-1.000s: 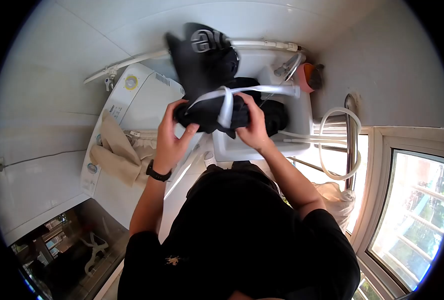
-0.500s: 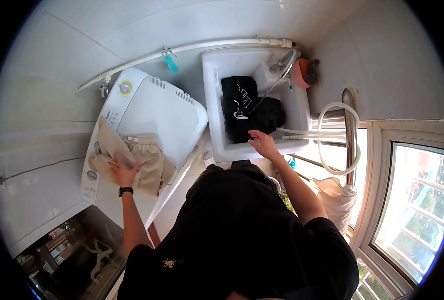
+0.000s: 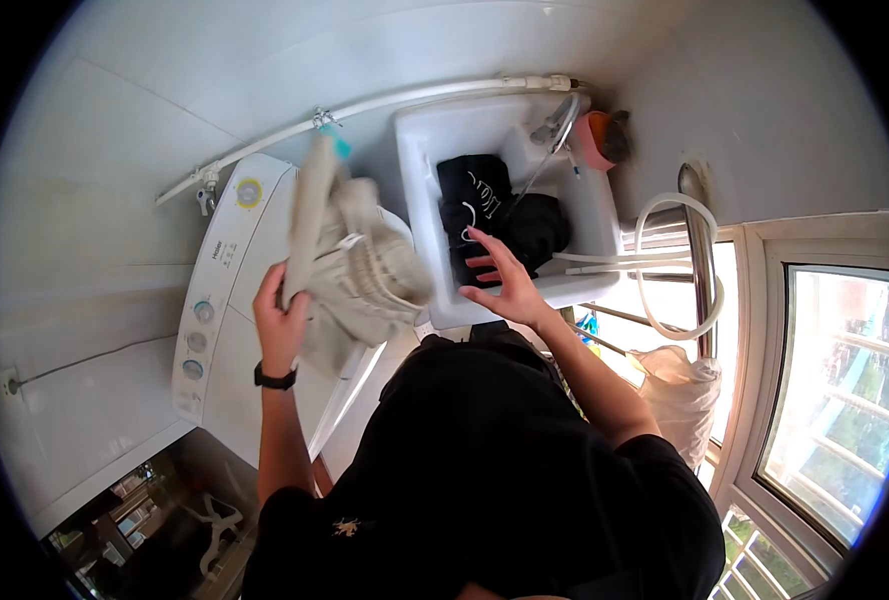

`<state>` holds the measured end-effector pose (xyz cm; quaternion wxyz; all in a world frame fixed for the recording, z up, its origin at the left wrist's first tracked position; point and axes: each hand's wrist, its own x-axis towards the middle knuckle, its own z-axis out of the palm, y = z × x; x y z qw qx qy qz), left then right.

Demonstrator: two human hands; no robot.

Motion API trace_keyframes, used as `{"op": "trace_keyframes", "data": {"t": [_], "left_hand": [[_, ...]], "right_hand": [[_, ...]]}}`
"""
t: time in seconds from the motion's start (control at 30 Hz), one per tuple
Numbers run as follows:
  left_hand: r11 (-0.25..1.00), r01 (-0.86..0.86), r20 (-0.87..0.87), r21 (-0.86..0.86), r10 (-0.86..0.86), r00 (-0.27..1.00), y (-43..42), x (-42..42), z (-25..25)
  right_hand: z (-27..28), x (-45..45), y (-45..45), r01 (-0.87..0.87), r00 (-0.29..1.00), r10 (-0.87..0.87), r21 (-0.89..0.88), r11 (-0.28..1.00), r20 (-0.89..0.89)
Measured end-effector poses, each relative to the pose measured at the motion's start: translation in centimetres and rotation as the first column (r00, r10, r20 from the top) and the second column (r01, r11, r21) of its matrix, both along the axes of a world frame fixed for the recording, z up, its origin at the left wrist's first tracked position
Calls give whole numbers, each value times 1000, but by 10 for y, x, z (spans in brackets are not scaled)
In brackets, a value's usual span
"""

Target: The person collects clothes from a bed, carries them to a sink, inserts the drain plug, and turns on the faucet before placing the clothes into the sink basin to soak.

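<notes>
My left hand (image 3: 282, 312), with a dark watch on its wrist, is closed on a pair of beige pants (image 3: 349, 270). The pants hang bunched above the washing machine, blurred by motion, with their gathered elastic waistband toward the sink; whether the legs are long or short cannot be told. My right hand (image 3: 509, 285) is over the sink's front edge, its fingers spread and nothing in them. Beyond its fingertips, black clothing (image 3: 476, 180) with white lettering and a white cord lies in the white sink (image 3: 416, 160).
The white washing machine (image 3: 226, 235) has knobs along its left panel. A tap (image 3: 562, 125) and a pink container (image 3: 594, 140) are at the sink's back right. A white hose (image 3: 714, 240) loops by the window (image 3: 834, 370). A pale bag (image 3: 679, 390) hangs below it.
My left hand has lifted the beige pants off the washing machine and swung them right, toward the sink. My right hand has shifted slightly left, its fingers more spread.
</notes>
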<state>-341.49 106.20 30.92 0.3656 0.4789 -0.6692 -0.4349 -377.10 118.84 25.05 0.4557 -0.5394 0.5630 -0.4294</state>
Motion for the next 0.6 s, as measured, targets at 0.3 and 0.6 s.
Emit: {"op": "trace_keyframes", "data": {"t": [0.3, 0.6], "left_hand": [[926, 195, -23, -323, -214, 977, -77, -203, -68], [876, 483, 320, 12, -461, 828, -56, -224, -205]], "right_hand": [[-68, -48, -55, 84, 861, -265, -392, 916, -435], [-117, -89, 73, 376, 920, -348, 159, 913, -177]]}}
